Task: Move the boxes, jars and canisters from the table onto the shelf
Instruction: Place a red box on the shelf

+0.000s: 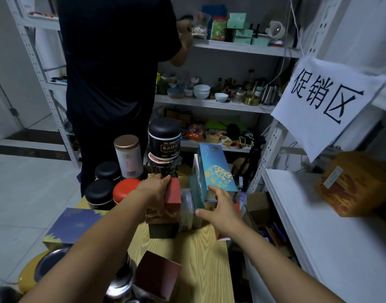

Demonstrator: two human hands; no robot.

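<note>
Left hand (157, 190) grips one red box (174, 196); black canisters (99, 193), perhaps three.

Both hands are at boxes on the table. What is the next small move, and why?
Probably close the right hand round the near end of the blue box: its fingers reach it, but the thumb stands wide apart. The left hand grips the red box, and the white shelf on the right has bare space.
</note>
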